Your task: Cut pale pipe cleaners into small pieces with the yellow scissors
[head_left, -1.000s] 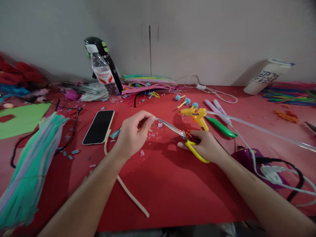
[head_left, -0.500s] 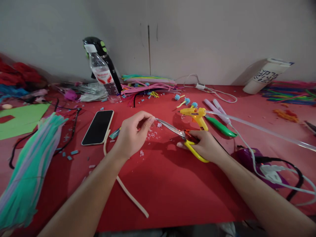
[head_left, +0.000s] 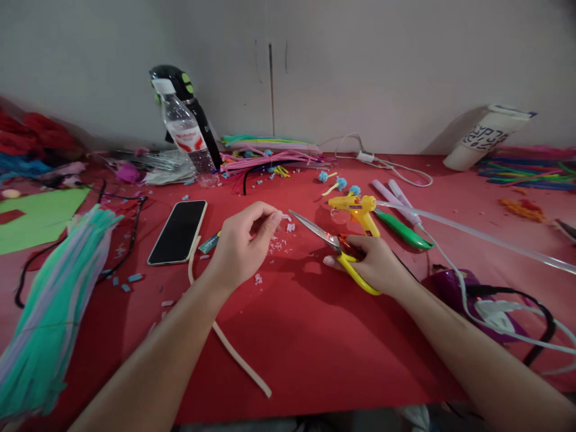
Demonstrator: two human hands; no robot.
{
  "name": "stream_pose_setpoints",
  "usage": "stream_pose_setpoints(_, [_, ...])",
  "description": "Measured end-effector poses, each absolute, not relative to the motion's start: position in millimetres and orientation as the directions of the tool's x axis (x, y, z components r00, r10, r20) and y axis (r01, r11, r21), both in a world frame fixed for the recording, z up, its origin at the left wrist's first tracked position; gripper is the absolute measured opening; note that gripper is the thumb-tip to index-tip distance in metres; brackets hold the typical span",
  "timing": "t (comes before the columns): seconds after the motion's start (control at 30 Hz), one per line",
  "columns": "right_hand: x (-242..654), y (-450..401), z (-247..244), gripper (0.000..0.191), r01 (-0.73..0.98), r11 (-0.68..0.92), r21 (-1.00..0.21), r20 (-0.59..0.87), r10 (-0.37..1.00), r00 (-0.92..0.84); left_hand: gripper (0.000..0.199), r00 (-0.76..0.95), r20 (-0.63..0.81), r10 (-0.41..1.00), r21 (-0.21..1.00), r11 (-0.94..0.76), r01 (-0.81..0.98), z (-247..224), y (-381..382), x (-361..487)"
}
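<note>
My left hand (head_left: 247,243) is closed in a pinch above the middle of the table. A short pale pink strip (head_left: 286,217) pokes out from between thumb and forefinger, most of it hidden. My right hand (head_left: 375,264) is closed round the yellow and red handles of scissors (head_left: 321,233). Their blades look closed, and the tip points left, a little apart from the pale strip. Small pale pink clippings (head_left: 279,246) lie on the red table under and beside the left fingertips. A long cream cord (head_left: 240,357) runs beneath my left forearm.
Right of the scissors lie a yellow glue gun (head_left: 360,210) with a long clear glue stick, a green-handled tool (head_left: 405,231) and a purple power block (head_left: 468,294) with cables. To the left are a phone (head_left: 177,233) and green-lilac pipe cleaners (head_left: 54,312). A bottle (head_left: 186,135) stands behind.
The scissors' tip has drawn back slightly to the right and up, away from my left fingertips. A bit of pale strip now shows at those fingertips. The left hand stays put.
</note>
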State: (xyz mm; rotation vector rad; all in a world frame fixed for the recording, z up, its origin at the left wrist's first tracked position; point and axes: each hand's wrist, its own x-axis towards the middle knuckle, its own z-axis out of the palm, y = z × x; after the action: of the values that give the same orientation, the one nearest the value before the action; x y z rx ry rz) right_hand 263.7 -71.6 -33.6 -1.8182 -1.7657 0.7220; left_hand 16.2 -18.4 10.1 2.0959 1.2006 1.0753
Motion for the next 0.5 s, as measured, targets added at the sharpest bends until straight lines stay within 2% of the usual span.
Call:
stream_pose_setpoints(0.3, [263.0, -72.5, -31.5, 0.054, 0.729, -0.017, -0.685, -0.016, 1.000, 0.008, 0.031, 0.325, 0.318, 0.891, 0.788, -0.439, 0.432, 10.4, -17.1, 14.2])
stream_pose_setpoints(0.5, [265.6, -72.2, -32.3, 0.054, 0.724, -0.004, -0.690, -0.024, 1.000, -0.017, 0.030, 0.362, 0.304, 0.881, 0.777, -0.449, 0.441, 10.4, -17.0, 13.8])
